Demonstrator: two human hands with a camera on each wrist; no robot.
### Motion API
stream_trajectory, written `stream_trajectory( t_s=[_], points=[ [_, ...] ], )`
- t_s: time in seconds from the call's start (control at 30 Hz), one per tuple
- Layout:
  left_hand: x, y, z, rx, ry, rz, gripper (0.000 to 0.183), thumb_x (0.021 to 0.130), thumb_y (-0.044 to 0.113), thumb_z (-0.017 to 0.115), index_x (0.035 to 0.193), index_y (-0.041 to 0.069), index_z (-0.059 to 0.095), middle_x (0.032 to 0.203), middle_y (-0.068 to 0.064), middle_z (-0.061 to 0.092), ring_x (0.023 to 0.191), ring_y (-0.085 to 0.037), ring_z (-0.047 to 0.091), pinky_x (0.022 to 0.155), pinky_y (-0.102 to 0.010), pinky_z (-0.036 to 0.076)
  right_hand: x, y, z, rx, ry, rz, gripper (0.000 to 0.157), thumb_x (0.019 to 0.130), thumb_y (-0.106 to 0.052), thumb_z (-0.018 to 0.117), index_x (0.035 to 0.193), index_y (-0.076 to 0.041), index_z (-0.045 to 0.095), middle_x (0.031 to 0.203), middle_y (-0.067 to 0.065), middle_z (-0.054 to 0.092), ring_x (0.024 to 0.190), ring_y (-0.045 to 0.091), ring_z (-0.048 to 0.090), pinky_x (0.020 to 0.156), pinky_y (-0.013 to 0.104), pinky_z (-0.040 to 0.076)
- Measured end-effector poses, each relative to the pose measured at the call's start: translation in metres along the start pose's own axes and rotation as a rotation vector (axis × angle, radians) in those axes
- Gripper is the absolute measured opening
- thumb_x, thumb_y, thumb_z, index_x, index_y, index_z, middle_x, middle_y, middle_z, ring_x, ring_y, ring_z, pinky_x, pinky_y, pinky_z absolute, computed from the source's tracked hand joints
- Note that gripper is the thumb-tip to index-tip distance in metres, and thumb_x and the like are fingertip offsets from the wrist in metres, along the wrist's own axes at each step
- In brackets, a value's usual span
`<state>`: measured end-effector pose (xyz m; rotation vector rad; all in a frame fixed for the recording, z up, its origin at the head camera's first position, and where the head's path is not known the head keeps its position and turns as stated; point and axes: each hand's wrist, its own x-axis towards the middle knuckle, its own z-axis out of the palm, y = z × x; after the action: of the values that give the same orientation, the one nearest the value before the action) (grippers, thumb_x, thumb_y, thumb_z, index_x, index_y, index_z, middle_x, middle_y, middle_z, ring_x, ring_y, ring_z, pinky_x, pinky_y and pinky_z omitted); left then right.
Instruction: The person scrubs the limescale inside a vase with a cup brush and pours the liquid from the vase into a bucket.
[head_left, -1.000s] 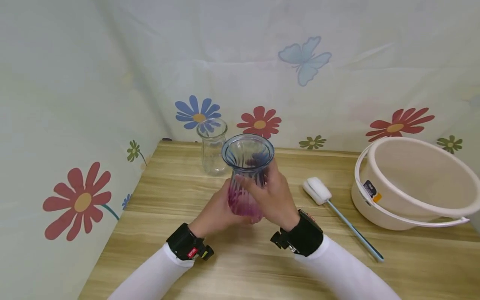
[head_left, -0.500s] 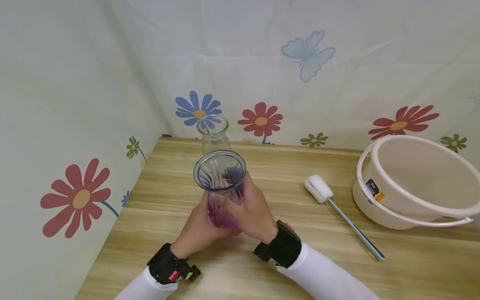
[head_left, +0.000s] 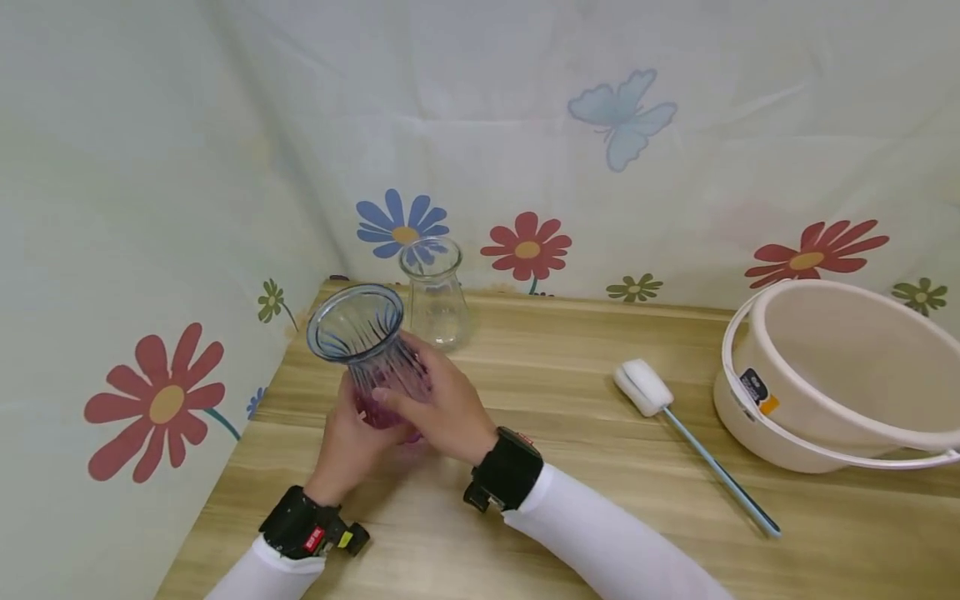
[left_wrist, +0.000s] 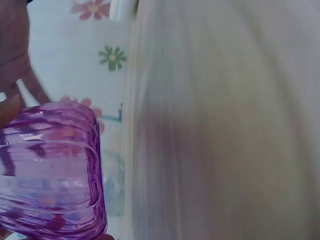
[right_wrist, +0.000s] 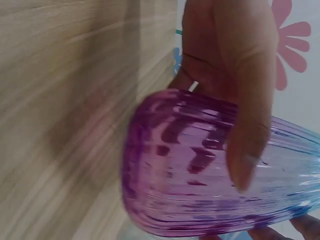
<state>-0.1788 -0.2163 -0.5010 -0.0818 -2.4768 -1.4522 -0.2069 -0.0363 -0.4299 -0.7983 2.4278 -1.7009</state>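
Note:
A glass vase [head_left: 375, 354] with a blue flared rim and a purple base is held above the table, its mouth leaning to the left. My left hand [head_left: 348, 446] grips its lower left side. My right hand [head_left: 450, 408] holds the right side, thumb across the front. In the left wrist view the squarish purple base of the vase [left_wrist: 50, 165] faces the camera. The right wrist view shows the ribbed body of the vase [right_wrist: 185, 160] lying sideways in the picture, a thumb along it and fingertips below. Behind it stands a clear glass vase [head_left: 438, 308].
On the wooden table [head_left: 570, 492] to the right lies a white sponge brush [head_left: 645, 387] with a blue handle. A large cream bucket [head_left: 795, 417] with its handle lowered stands at the far right. A flower-printed curtain [head_left: 510, 125] hangs along the back and left.
Both hands have carried the blue and purple vase to the left, and its mouth now tips further left. The clear vase behind shows more fully. Brush and bucket stay put.

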Motion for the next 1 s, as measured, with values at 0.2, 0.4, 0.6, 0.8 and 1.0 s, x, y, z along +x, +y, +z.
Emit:
stream_trajectory(
  t_s=[0.2, 0.4, 0.6, 0.8, 1.0],
  points=[
    [0.019, -0.009, -0.013, 0.005, 0.047, -0.058, 0.096, 0.074, 0.021, 0.093, 0.151, 0.014, 0.035, 0.139, -0.014, 0.059, 0.118, -0.029, 0.061, 0.088, -0.032, 0.053, 0.022, 0.016, 0.017, -0.012, 0.006, -0.033, 0.076, 0.099, -0.031, 0.071, 0.163, -0.022, 0.032, 0.161, 0.004, 0.047, 0.145, 0.022, 0.049, 0.12, 0.044, 0.04],
    [0.031, -0.02, -0.022, 0.016, 0.054, -0.109, 0.092, 0.079, 0.022, 0.089, 0.152, 0.013, 0.034, 0.14, -0.016, 0.057, 0.12, -0.029, 0.059, 0.094, -0.037, 0.052, 0.042, 0.03, 0.031, -0.002, 0.0, -0.03, 0.076, 0.101, -0.034, 0.068, 0.165, -0.028, 0.027, 0.164, 0.001, 0.043, 0.148, 0.021, 0.046, 0.122, 0.042, 0.038],
    [0.041, -0.026, -0.03, 0.011, 0.052, -0.114, 0.091, 0.082, 0.024, 0.088, 0.153, 0.011, 0.032, 0.144, -0.018, 0.053, 0.126, -0.031, 0.056, 0.102, -0.046, 0.05, 0.057, 0.038, 0.04, -0.009, -0.027, -0.038, 0.075, 0.103, -0.036, 0.065, 0.165, -0.028, 0.024, 0.166, 0.002, 0.04, 0.15, 0.02, 0.043, 0.123, 0.041, 0.036],
    [0.049, -0.029, -0.037, -0.015, 0.044, -0.126, 0.089, 0.084, 0.018, 0.085, 0.153, 0.01, 0.03, 0.141, -0.018, 0.051, 0.124, -0.029, 0.054, 0.092, -0.017, 0.047, 0.071, 0.039, 0.045, -0.051, -0.04, -0.068, 0.074, 0.103, -0.037, 0.063, 0.165, -0.028, 0.024, 0.165, 0.005, 0.041, 0.151, 0.022, 0.042, 0.124, 0.039, 0.035],
    [0.055, -0.032, -0.044, -0.015, 0.039, -0.126, 0.09, 0.085, 0.019, 0.084, 0.154, 0.007, 0.027, 0.143, -0.021, 0.048, 0.128, -0.031, 0.051, 0.104, -0.035, 0.047, 0.079, 0.039, 0.05, -0.094, -0.042, -0.058, 0.074, 0.103, -0.037, 0.063, 0.165, -0.029, 0.024, 0.165, 0.007, 0.041, 0.15, 0.024, 0.043, 0.123, 0.04, 0.036]
  ],
)
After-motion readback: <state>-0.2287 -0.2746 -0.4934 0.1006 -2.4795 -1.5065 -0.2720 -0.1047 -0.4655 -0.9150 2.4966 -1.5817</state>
